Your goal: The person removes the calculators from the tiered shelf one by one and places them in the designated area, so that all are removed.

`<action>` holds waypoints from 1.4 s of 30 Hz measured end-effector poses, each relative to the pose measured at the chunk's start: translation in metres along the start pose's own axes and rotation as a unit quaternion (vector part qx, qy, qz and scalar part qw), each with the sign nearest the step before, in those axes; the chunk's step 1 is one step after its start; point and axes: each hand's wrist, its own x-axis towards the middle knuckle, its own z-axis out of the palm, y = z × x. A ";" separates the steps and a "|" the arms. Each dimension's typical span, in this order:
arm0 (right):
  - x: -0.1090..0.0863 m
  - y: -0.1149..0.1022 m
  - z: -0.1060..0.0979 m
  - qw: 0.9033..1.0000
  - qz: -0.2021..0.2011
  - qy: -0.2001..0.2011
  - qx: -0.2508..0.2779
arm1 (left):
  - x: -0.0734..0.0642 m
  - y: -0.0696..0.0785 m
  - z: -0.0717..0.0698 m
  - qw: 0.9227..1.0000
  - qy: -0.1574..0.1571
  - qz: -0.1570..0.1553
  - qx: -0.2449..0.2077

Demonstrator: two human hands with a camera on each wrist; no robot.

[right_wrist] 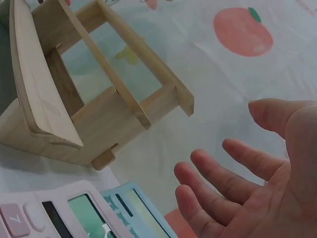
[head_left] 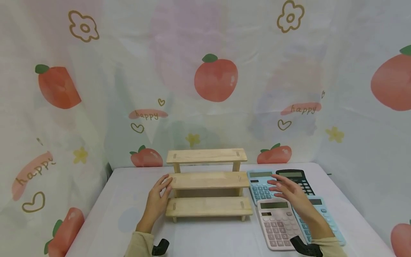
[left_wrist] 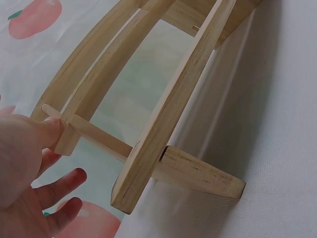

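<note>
A pale wooden three-tier display stand (head_left: pixel 208 180) stands upright on the table. At the left end of its middle shelf, my left hand (head_left: pixel 156 201) holds the edge between thumb and a finger, seen closer in the left wrist view, where the other fingers (left_wrist: pixel 64 191) stick out free. My right hand (head_left: pixel 293 196) hovers over several calculators, fingers spread and holding nothing. A pink calculator (head_left: pixel 277 228) lies in front, a light blue one (head_left: pixel 261 191) behind it, a black one (head_left: pixel 298 176) at the back and another blue one (head_left: pixel 330 221) partly under the right hand.
The white-covered table (head_left: pixel 106 214) ends at a patterned fabric backdrop (head_left: pixel 212 125) with printed fruit, behind and on both sides. The calculators sit close together, next to the stand's right side.
</note>
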 end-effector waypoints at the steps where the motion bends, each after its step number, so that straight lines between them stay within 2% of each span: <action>1: 0.002 0.000 0.002 1.000 0.001 0.000 0.002 | -0.001 0.001 0.000 1.000 0.000 -0.002 0.000; 8: 0.014 -0.008 0.018 1.000 -0.005 0.003 0.011 | -0.001 0.003 -0.002 1.000 0.004 -0.006 0.008; 16: 0.024 -0.007 0.032 1.000 0.002 0.013 0.005 | 0.000 0.005 -0.003 1.000 0.016 0.005 0.023; 24: 0.032 -0.004 0.040 0.999 -0.016 0.027 0.012 | 0.000 0.007 -0.004 0.999 0.013 -0.002 0.032; 32: 0.042 -0.009 0.048 0.998 -0.033 0.026 0.047 | -0.001 0.008 -0.007 0.999 0.009 -0.011 0.040; 42: 0.047 -0.017 0.056 0.997 -0.032 0.043 0.054 | 0.001 0.008 -0.008 0.999 0.031 -0.007 0.028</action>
